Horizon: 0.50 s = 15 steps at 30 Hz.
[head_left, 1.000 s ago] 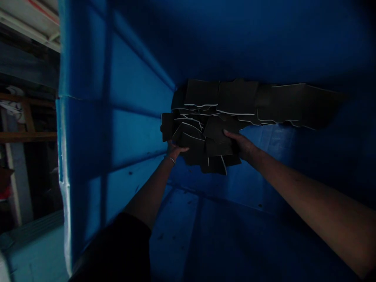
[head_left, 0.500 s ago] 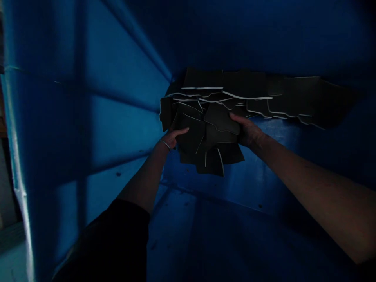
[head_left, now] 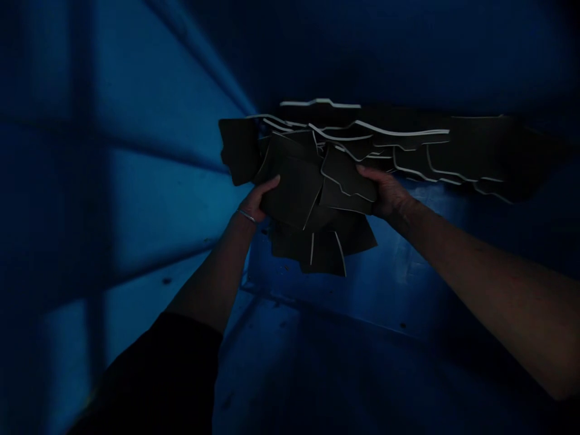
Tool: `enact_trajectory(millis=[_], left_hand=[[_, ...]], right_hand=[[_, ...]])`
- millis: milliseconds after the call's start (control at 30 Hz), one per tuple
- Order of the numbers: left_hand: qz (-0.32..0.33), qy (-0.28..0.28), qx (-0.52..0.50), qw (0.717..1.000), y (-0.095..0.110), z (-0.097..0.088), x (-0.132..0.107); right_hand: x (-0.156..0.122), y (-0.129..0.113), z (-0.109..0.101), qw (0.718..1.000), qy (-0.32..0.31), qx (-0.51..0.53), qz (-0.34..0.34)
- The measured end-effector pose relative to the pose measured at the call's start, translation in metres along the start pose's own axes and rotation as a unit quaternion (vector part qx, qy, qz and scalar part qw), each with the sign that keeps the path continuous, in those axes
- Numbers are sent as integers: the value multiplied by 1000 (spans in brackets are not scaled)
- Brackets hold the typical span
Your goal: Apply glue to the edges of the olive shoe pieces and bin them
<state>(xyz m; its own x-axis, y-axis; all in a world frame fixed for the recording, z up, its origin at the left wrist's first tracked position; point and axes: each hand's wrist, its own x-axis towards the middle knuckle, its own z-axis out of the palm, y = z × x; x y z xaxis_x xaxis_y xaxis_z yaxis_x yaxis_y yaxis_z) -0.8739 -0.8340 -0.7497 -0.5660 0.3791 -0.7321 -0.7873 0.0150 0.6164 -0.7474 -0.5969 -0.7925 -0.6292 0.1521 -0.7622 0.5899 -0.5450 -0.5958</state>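
Between my two hands is a loose bundle of thin, dark sheet pieces (head_left: 290, 190) with pale, stepped or wavy cut edges; their material is not clear in the dim light. My left hand (head_left: 258, 200) grips the bundle's left side, thumb on top and fingers hidden beneath. On the right side my right hand (head_left: 388, 194) holds it the same way, its thumb over a smaller notched piece (head_left: 348, 174). Lower pieces (head_left: 324, 252) fan out below the bundle. Behind it, more dark pieces (head_left: 471, 145) lie overlapped in a long row.
Blue walls surround the work, with a ribbed blue side wall (head_left: 158, 199) on the left and a dark blue back wall (head_left: 385, 48). The blue floor (head_left: 272, 356) carries small dark specks. Most of the right side is in deep shadow.
The bundle's left part and my left hand have shifted up and left, and the piece at the far left sticks out more. A back piece now shows a raised pale edge. The view has moved slightly.
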Motion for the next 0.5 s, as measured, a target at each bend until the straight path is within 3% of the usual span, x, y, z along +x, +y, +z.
enact_trajectory(millis=[133,233,400,500], left_hand=[[-15,-10,14,1000,23,18,13],[-30,-13,38,999,29,26,15],[-25,-29,28,999,15,34,18],[-35,-9,38,999,1,33,14]], right_hand=[[6,-3,-4,999,-1,32,19],[4,-5,-7,998,-8,58,26],[1,-7,-10,995,-20,90,29],[-7,2,-11,993,-11,112,26]])
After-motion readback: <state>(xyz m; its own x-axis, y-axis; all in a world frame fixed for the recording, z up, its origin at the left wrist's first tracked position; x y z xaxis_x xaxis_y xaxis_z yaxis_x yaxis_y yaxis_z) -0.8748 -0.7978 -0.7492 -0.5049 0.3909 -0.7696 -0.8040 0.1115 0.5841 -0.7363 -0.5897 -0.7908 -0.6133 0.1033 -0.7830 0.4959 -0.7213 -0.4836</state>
